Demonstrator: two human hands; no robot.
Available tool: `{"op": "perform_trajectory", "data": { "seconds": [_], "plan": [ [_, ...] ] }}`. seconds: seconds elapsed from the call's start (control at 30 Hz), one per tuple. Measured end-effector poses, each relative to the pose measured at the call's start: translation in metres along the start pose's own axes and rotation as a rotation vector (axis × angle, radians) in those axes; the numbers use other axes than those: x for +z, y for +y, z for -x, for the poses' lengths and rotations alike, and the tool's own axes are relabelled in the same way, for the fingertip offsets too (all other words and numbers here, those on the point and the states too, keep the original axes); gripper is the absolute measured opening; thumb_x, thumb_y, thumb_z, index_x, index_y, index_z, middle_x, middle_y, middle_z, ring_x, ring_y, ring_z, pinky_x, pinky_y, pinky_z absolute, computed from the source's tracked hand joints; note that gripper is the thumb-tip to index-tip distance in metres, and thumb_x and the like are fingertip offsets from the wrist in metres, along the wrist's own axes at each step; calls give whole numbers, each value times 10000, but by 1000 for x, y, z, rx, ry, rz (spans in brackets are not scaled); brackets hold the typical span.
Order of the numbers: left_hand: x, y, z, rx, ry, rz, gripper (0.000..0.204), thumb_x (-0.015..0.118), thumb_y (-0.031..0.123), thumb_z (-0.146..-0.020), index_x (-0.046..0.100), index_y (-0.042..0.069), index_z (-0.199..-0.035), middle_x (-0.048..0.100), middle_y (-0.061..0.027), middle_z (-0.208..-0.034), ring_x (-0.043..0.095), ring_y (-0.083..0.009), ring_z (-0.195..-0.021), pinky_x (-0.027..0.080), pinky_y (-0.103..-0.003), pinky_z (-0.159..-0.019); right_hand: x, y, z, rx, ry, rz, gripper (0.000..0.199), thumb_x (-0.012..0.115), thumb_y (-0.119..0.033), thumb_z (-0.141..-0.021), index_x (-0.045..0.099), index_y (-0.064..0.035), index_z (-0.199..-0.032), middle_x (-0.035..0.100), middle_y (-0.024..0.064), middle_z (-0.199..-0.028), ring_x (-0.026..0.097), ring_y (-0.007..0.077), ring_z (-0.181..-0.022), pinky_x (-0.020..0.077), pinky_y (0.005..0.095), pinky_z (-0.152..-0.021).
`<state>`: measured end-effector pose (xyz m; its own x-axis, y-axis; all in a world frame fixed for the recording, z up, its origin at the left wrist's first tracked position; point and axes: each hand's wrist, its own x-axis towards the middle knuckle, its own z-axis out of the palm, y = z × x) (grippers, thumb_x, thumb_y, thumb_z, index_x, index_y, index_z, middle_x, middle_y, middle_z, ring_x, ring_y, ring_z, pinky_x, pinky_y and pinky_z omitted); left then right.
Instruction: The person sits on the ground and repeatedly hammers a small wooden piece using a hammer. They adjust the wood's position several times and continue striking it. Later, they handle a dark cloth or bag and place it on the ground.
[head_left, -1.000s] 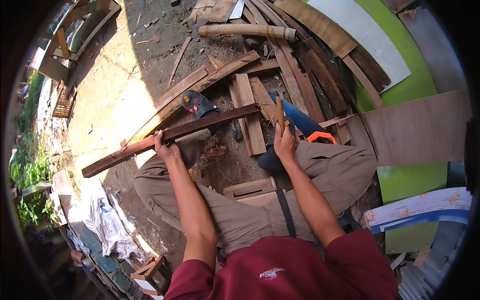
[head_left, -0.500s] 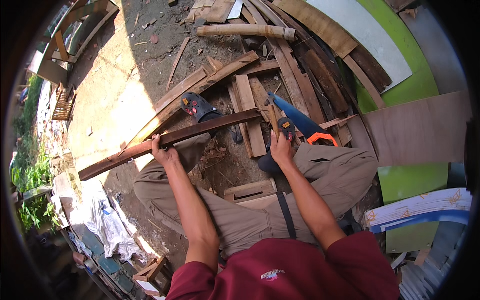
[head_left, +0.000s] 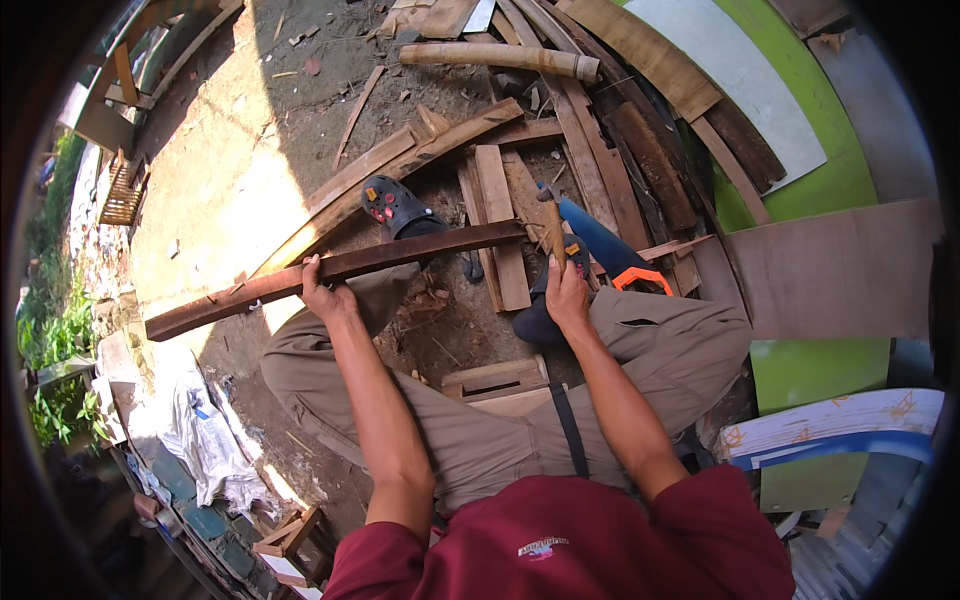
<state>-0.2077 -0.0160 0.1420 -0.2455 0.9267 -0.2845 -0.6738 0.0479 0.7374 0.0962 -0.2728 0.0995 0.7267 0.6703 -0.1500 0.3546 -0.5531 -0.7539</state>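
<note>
My left hand (head_left: 328, 298) is wrapped round a long dark brown wooden beam (head_left: 420, 250), which slants across in front of my knees. Small bits, perhaps nails, stick out of its left part. The beam's right end lies over pale boards (head_left: 497, 215) by my feet. In my right hand (head_left: 568, 297) is a hammer (head_left: 554, 228), held upright by its wooden handle, its head just right of the beam's end. Beside the hammer lies a handsaw (head_left: 597, 228) with a blue blade and an orange handle.
My feet wear dark clogs (head_left: 392, 203). Stacked planks (head_left: 640, 165) and a bamboo pole (head_left: 500, 58) lie ahead on the right. Green and white panels (head_left: 850, 185) stand along the right side. A low wooden frame (head_left: 497, 376) sits between my legs; a white cloth (head_left: 200, 425) lies at left.
The beam's left end has risen slightly and turned a little in my left hand. My right hand and the hammer have moved slightly to the right and down.
</note>
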Motion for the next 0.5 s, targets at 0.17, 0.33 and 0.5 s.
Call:
{"op": "perform_trajectory", "data": {
  "seconds": [0.17, 0.33, 0.5],
  "plan": [
    [-5, 0, 3, -14, 52, 14, 203, 697, -25, -788, 625, 67, -953, 609, -12, -895, 623, -168, -876, 521, -321, -844, 1, -4, 9, 100, -96, 115, 456, 469, -416, -1027, 589, 25, -1021, 644, 335, -853, 629, 519, -874, 473, 590, -777],
    [-6, 2, 6, 4, -10, 12, 185, 693, -26, -800, 621, 74, -938, 609, -14, -890, 622, -166, -884, 540, -330, -851, 0, 15, 20, 72, 5, 62, 449, 455, -414, -1032, 568, 16, -961, 637, 334, -835, 633, 515, -853, 473, 592, -749],
    [-7, 5, 2, -17, 2, 63, 167, 670, -23, -806, 623, 67, -938, 624, -23, -903, 625, -182, -890, 546, -379, -876, -7, -1, 3, -16, 74, -24, 400, 480, -381, -1031, 558, 5, -959, 636, 294, -777, 622, 519, -786, 462, 599, -691]
  ]
}}
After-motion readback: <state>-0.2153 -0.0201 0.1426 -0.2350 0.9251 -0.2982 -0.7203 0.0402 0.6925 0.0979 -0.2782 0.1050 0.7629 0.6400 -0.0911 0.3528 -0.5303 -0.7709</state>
